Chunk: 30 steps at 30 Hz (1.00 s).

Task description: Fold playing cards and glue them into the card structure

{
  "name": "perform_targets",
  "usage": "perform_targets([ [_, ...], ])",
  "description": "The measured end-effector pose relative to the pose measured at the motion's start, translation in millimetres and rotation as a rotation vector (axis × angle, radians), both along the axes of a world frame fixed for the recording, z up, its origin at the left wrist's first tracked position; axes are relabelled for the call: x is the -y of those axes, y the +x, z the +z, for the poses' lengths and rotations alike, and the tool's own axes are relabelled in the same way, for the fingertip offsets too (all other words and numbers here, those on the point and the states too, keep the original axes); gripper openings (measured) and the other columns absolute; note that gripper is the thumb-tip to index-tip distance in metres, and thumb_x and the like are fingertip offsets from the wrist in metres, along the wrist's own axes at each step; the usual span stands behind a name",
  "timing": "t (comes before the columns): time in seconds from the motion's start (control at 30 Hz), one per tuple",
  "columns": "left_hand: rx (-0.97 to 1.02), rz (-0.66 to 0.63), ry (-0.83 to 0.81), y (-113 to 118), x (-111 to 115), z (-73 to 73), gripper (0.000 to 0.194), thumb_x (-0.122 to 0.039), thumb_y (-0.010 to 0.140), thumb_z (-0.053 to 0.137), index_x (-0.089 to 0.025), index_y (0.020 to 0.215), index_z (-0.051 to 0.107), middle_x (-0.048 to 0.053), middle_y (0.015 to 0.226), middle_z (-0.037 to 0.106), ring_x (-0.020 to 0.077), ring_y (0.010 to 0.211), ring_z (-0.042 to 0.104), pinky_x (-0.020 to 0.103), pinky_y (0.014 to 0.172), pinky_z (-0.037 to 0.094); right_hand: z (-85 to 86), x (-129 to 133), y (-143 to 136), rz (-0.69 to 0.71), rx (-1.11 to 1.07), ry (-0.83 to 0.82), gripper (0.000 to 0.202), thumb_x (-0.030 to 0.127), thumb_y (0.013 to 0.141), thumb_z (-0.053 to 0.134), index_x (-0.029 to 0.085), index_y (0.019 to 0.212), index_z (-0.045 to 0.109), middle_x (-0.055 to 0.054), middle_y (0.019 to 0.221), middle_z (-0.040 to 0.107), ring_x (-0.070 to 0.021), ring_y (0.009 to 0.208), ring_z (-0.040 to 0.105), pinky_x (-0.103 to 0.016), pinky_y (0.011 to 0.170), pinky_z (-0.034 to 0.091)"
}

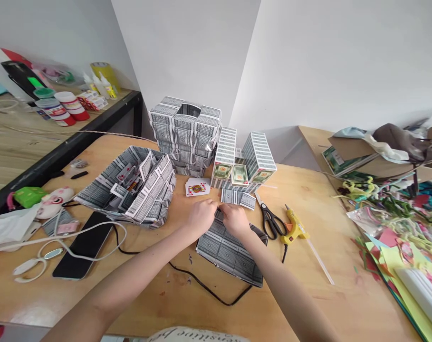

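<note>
My left hand (203, 216) and my right hand (235, 219) are nearly together at the far edge of a grey-patterned card panel (226, 251). Both have their fingers closed in a pinch on that edge; the fingertips are partly hidden. The panel lies on the wooden table, under my right forearm. Just beyond my hands are a few face-down cards (238, 197) and a face-up stack of playing cards (197, 187). To the left stands an open card box (151, 190) with loose cards inside. Behind, a tall card structure (186, 135) rises beside card-deck boxes (260, 159).
Black-handled scissors (272, 222) and a yellow glue gun (294, 227) lie right of the panel, with a glue stick (321, 261). A black cable (208, 288) loops in front. A phone (83, 247) and white cable are at left; coloured craft scraps (397, 204) cover the right side.
</note>
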<state>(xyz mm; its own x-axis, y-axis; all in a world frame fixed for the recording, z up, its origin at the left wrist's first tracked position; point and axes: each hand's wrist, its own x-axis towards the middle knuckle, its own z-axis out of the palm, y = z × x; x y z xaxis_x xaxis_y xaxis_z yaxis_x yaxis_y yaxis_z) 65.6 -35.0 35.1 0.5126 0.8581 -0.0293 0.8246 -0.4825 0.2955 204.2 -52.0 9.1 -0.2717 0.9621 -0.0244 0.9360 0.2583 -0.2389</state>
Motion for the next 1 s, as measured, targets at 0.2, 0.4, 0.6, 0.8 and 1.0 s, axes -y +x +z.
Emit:
perform_targets([
  [0.2,0.275,0.094,0.019,-4.2,2.0,-17.9,0.025,-0.006,0.079,0.042,-0.015,0.093,0.06,0.007,0.092,0.066,0.0158,0.088,0.06,0.026,0.079,0.046,1.4,1.6,-0.1,-0.037,0.012,-0.029,0.024,0.008,0.08,0.04,0.017,0.087,0.061,-0.007,0.085,0.066,-0.0165,0.08,0.059,-0.022,0.068,0.035],
  [0.4,0.33,0.105,0.005,-9.1,1.9,-24.3,0.024,-0.008,0.079,0.043,-0.016,0.092,0.061,0.005,0.089,0.067,0.0157,0.084,0.061,0.026,0.077,0.048,-1.1,1.0,1.0,-0.035,-0.047,-0.004,0.024,0.009,0.081,0.039,0.018,0.089,0.06,-0.006,0.083,0.067,-0.0157,0.078,0.059,-0.021,0.066,0.036],
  [0.6,0.105,0.024,0.001,-7.4,3.9,-18.7,0.032,-0.004,0.076,0.041,-0.013,0.102,0.058,0.009,0.096,0.064,0.0187,0.09,0.059,0.029,0.079,0.047,-0.7,1.0,1.3,-0.025,-0.062,-0.005,0.025,0.005,0.075,0.041,0.018,0.084,0.06,-0.005,0.079,0.066,-0.0159,0.075,0.059,-0.021,0.064,0.036],
  [0.8,0.025,-0.02,-0.006,-6.8,4.3,-11.2,0.03,-0.006,0.079,0.036,-0.011,0.1,0.058,0.01,0.094,0.064,0.0187,0.087,0.06,0.029,0.077,0.047,-1.6,1.6,1.0,-0.021,-0.067,0.024,0.025,0.007,0.076,0.04,0.018,0.082,0.061,-0.005,0.078,0.066,-0.0167,0.074,0.059,-0.022,0.064,0.036],
  [1.0,-0.011,-0.058,0.024,-7.5,4.9,-10.1,0.031,-0.006,0.08,0.034,-0.009,0.1,0.057,0.011,0.092,0.064,0.019,0.084,0.061,0.03,0.075,0.048,-7.3,1.9,0.7,-0.015,-0.109,0.055,0.027,0.007,0.077,0.039,0.017,0.085,0.062,-0.006,0.079,0.067,-0.0171,0.075,0.059,-0.022,0.065,0.038],
])
